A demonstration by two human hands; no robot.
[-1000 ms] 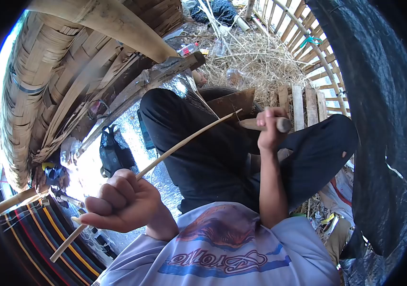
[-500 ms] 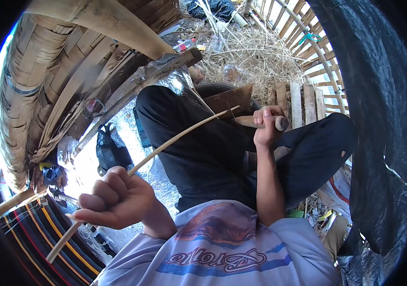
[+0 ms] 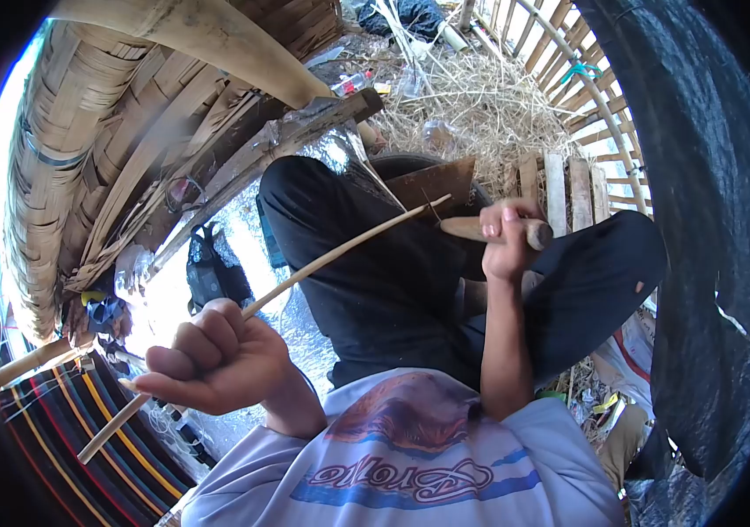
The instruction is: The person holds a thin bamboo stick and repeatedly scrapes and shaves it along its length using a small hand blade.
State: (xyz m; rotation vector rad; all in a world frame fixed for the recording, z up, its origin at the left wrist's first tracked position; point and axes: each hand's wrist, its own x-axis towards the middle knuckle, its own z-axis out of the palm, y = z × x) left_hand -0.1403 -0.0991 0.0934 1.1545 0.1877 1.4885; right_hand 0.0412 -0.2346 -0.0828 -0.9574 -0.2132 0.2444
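Observation:
My left hand (image 3: 217,356) is closed around a long, thin, pale wooden stick (image 3: 331,255). The stick slants from the lower left, up across my lap, and its far tip rests near my right hand. In my right hand (image 3: 508,237) is a knife (image 3: 472,229) with a thick wooden handle, its fingers wrapped round it. What looks like a thin, dark blade shows beside the stick's tip; contact between them is unclear. Both hands are over my crossed legs in dark trousers (image 3: 375,307).
A brown flat board or plate (image 3: 432,184) and a dark round rim lie just past my legs. Straw (image 3: 489,105) covers the ground ahead. Woven bamboo (image 3: 85,176) stands left, a dark plastic sheet (image 3: 700,263) hangs right, and a black bag (image 3: 215,272) lies left.
My right hand and the knife have shifted slightly right. My left hand still grips the stick in nearly the same place. The whole view has moved a little.

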